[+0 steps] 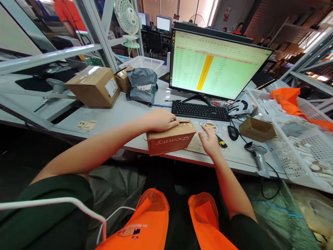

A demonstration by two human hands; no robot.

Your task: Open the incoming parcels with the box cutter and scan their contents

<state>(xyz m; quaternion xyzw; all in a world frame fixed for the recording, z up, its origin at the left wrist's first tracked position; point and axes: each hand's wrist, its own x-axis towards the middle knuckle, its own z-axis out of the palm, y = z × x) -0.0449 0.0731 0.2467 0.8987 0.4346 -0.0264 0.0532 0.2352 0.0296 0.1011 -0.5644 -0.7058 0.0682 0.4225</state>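
orange vest [156, 224], brown carton [171, 140] (left hand [160, 119] atop)

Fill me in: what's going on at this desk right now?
A person's left hand rests on top of a brown cardboard box at the front edge of the desk. Their right hand is open beside the box, apart from it. Beyond are a keyboard and a lit monitor; a scanner lies unheld to the right.

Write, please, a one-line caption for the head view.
Left hand on a cardboard box marked "beauty", right hand open beside it.
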